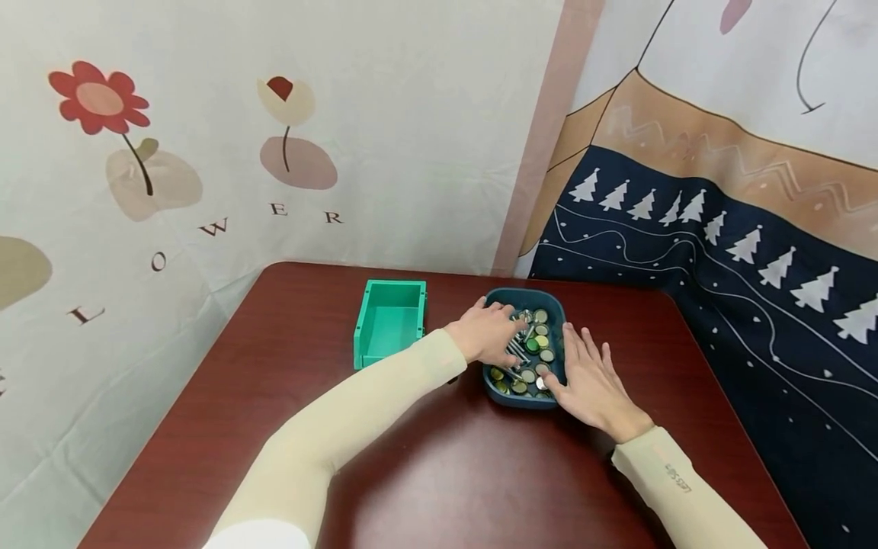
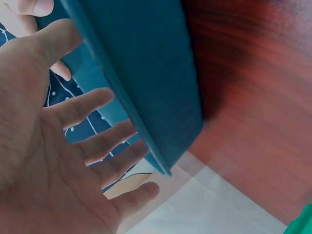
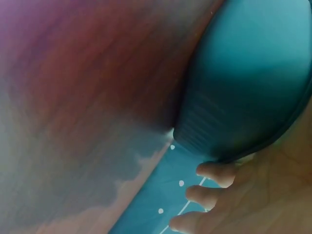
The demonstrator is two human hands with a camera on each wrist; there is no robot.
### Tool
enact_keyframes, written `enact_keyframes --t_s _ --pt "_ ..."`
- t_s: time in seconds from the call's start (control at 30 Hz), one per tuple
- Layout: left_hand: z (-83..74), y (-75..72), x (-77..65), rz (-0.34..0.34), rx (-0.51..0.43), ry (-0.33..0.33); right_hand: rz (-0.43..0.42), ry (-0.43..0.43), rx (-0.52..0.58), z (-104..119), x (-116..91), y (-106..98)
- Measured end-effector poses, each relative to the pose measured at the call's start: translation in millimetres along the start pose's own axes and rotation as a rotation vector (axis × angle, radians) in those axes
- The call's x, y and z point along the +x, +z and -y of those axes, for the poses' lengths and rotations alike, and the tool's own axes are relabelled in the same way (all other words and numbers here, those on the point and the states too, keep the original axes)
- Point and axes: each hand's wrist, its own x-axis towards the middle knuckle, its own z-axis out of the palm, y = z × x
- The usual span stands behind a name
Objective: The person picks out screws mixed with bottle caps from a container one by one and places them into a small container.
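A dark blue tray (image 1: 524, 402) with rounded corners stands on the table. Inside it lie several bottle caps (image 1: 520, 387), one of them green (image 1: 532, 346), and several slim silver metal pieces that look like screws or bolts (image 1: 517, 351). My left hand (image 1: 485, 334) reaches over the tray's left rim, fingers spread above the contents; the left wrist view shows its palm facing the tray wall (image 2: 151, 63). Against the tray's right side rests my right hand (image 1: 593, 385), fingers extended along the outside and thumb over the rim. Its fingertips show beside the wall in the right wrist view.
An open green bin (image 1: 391, 324) stands to the left of the tray, behind my left forearm. The reddish-brown table (image 1: 425, 473) ends at a back edge close behind both containers. Printed cloth (image 1: 425, 152) hangs behind and to the right.
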Motion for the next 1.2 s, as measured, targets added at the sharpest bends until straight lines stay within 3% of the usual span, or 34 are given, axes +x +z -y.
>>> enact_keyframes --t_s 0.43,0.5,0.67,0.73,0.9,1.07,1.2 --pt "-10.1 -24.5 20.3 0.107 -0.013 0.068 0.001 -0.004 0.024 -6 -1 4" --pt "-10.0 -22.0 34.5 0.158 -0.029 0.056 0.0 -0.004 0.028 -5 -1 4" --pt "-0.2 23.7 105.8 0.289 -0.006 0.01 0.0 -0.001 0.036 -4 -2 3" --pt "2.3 37.7 123.8 0.313 0.018 0.0 -0.003 0.0 0.035 -3 -2 2" --pt "-6.0 35.2 125.2 0.361 0.062 -0.069 -0.001 -0.001 0.028 -1 -2 0" --pt "-23.1 25.5 108.4 0.372 0.052 -0.156 -0.002 -0.004 0.004 0 -4 -1" --pt "-28.9 22.1 98.6 0.355 0.122 -0.166 -0.005 -0.013 -0.012 3 -2 -2"
